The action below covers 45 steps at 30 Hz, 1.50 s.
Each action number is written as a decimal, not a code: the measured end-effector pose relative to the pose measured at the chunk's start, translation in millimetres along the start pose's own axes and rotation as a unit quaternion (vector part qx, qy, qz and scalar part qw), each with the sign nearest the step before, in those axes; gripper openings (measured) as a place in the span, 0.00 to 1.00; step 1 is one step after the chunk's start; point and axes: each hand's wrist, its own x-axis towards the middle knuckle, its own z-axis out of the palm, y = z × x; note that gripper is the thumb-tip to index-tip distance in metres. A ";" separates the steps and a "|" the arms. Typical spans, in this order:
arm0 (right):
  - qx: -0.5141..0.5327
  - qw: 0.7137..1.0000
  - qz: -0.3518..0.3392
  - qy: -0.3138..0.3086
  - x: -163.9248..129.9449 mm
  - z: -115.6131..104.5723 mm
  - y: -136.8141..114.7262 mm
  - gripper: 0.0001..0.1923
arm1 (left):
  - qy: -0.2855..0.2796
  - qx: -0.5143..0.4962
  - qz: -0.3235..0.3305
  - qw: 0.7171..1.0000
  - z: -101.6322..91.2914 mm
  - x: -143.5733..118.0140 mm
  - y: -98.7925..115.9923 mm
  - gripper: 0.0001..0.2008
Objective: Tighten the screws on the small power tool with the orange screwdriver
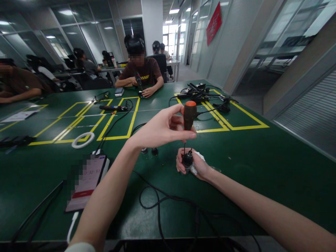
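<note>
My left hand point(168, 124) is closed round the handle of an upright screwdriver point(190, 113), dark with an orange top. Its thin shaft points down to a small black cylindrical part point(187, 159) with a stem on top. Whether the tip touches the part cannot be made out. Fingers of my right hand point(198, 164) wrap round that part low over the table, with a crumpled white tissue point(194, 168) against the palm. Beyond my left forearm stand a silver-topped small part point(144, 150) and a dark small part point(154, 151).
A phone point(88, 182) with a cable lies at left on the green table point(252, 168). Near it rests a white tape roll point(83, 140). Black cables point(170, 197) loop in front. Farther off are a corded tool point(112, 108), a black cable heap point(196, 92) and a co-worker point(141, 70) holding a power screwdriver.
</note>
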 end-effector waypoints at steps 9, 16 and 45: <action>-0.002 1.000 0.003 -0.001 -0.9 2.1 -3.2 0.17 | -0.057 -0.074 -0.001 0.996 -5.9 -3.2 4.1 0.13; -0.004 1.000 0.002 0.000 -0.6 2.2 -1.9 0.17 | -0.049 -0.040 -0.003 0.998 -4.5 -1.4 0.5 0.10; 0.000 1.000 0.002 0.000 -1.3 1.0 -0.6 0.18 | -0.037 0.010 -0.016 0.999 -5.3 0.5 -5.8 0.17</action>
